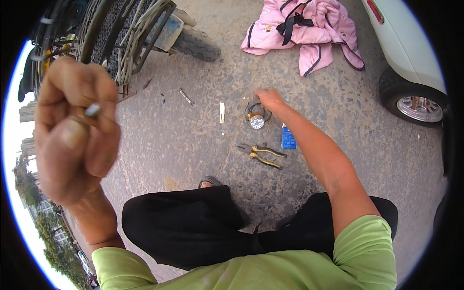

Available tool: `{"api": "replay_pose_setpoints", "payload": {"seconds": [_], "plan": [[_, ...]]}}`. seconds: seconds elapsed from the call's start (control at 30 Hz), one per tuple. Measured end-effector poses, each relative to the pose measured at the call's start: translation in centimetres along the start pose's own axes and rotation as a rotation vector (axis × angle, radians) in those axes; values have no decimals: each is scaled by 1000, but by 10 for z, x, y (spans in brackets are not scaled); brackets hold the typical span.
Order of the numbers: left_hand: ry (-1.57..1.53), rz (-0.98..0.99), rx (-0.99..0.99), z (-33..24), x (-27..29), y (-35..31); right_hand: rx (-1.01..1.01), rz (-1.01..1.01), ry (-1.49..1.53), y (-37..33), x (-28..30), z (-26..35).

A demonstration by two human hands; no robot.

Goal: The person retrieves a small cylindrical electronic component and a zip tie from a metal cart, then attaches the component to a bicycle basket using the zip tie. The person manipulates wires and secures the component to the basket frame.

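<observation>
My left hand [79, 128] is raised close to the camera at the left, blurred at its edges. Its thumb and fingers pinch a small silver metal piece [92, 110], whose kind I cannot make out. Low over the ground, my right hand [272, 100] reaches beside a round LED lamp [257, 121] with black wires looped around it. The right fingers are bunched together, and whatever is in them is hidden. Just this side of the lamp lie pliers [261, 155] with yellow and black handles. A small blue box [288, 137] rests by my right forearm.
A white strip [222, 112] and a small wrench [186, 96] lie left of the lamp. Farther off are a pink padded garment [309, 29] and a vehicle with a black tyre [195, 44]. At the right stands a white car [411, 38] with its wheel [418, 107].
</observation>
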State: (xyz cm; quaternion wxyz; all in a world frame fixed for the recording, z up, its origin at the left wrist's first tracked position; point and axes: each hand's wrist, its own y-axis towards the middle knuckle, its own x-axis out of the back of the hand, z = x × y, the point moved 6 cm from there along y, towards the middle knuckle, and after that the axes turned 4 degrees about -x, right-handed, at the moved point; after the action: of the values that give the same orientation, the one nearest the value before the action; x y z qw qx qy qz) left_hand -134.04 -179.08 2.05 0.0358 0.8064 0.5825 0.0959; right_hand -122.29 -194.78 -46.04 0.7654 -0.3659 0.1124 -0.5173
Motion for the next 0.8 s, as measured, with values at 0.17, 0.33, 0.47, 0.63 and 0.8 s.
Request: {"api": "replay_pose_setpoints", "payload": {"seconds": [0.17,0.33,0.47,0.63,0.8], "plan": [[135,-71,267,63,-43,3,30,322,464,-44,-7,71],[276,-24,544,149,-26,6,76,486,580,-87,-15,114],[319,-78,530,181,-8,5,95,643,639,-119,-24,127],[335,-139,485,185,0,5,177,831,704,-146,-29,148],[513,-181,381,176,10,7,214,814,740,-156,-22,163]]}}
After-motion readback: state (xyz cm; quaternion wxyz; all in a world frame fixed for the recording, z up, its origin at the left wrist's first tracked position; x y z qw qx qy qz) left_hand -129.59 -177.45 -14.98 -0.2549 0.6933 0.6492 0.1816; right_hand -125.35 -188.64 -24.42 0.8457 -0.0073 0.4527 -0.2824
